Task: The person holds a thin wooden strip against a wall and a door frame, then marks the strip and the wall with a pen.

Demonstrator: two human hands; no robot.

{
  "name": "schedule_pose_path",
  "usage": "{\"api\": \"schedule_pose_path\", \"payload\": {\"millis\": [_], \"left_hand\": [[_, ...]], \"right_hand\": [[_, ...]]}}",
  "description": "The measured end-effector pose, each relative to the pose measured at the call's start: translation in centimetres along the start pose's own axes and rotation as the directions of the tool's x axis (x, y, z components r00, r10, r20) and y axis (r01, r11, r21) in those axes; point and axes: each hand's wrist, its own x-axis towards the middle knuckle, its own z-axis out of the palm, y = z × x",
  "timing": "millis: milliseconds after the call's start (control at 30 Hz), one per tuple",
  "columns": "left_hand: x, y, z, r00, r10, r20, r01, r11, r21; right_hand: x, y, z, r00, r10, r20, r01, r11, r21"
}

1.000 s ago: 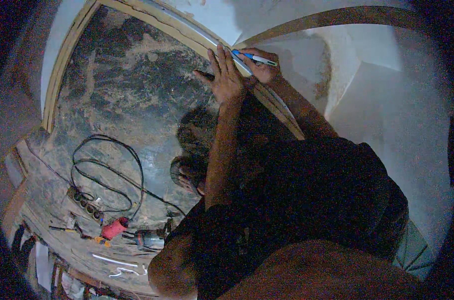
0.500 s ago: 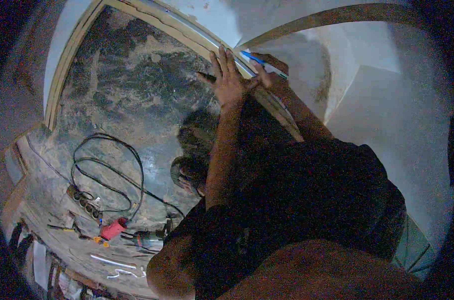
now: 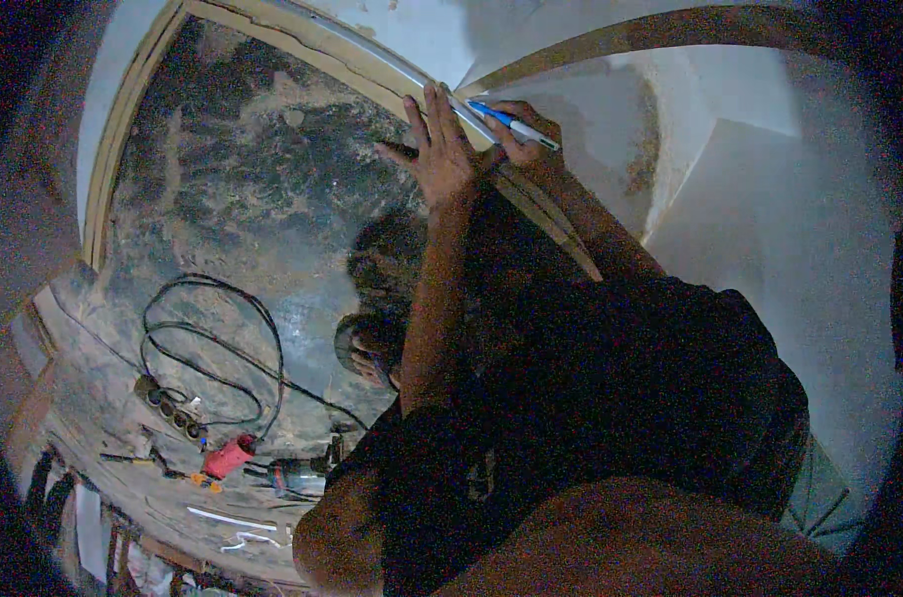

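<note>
My left hand (image 3: 442,154) lies with fingers spread on a tan wooden edging (image 3: 322,48), its fingertips at a thin silvery-white strip (image 3: 397,62) that runs along it. Close beside it, my right hand (image 3: 531,139) grips a slim blue-and-white pen-shaped tool (image 3: 511,124). The tool's blue end points up and left toward the strip; whether it is a marker or a cutter I cannot make out. Its tip is just at the strip's outer side, and contact cannot be told.
On the dusty dark floor (image 3: 272,189) lie a looped black cable (image 3: 280,343), a power strip (image 3: 173,410), a red cylindrical thing (image 3: 229,456), a power tool (image 3: 297,476) and white strips (image 3: 233,518). A pale wall (image 3: 760,209) stands to the right.
Both hands have shifted slightly left in view, as has the whole scene. The right hand has turned a little, so more of the tool's white body shows.
</note>
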Motion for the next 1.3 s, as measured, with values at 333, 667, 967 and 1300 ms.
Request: {"api": "schedule_pose_path", "payload": {"millis": [333, 667, 967, 1300], "left_hand": [[0.4, 0.1, 0.5, 1.000, -0.003, -0.021, 0.004, 0.998, 0.061], [0.2, 0.0, 0.8, 0.998, 0.020, -0.062, -0.014, 0.996, 0.085], [0.2, 0.5, 0.3, 0.997, 0.020, -0.080, -0.016, 0.999, 0.046], [0.4, 0.4, 0.9, 0.997, 0.037, -0.061, -0.030, 0.993, 0.110]], "right_hand": [[0.4, 1.2, -0.4, 0.993, 0.072, 0.092, -0.069, 0.997, -0.039], [0.6, 1.6, -0.6, 0.978, 0.142, 0.150, -0.148, 0.989, 0.031], [0.7, 1.7, -0.8, 0.991, 0.099, 0.094, -0.101, 0.995, 0.015], [-1.1, 11.6, 2.6, 0.990, 0.127, 0.066, -0.136, 0.978, 0.156]]}}
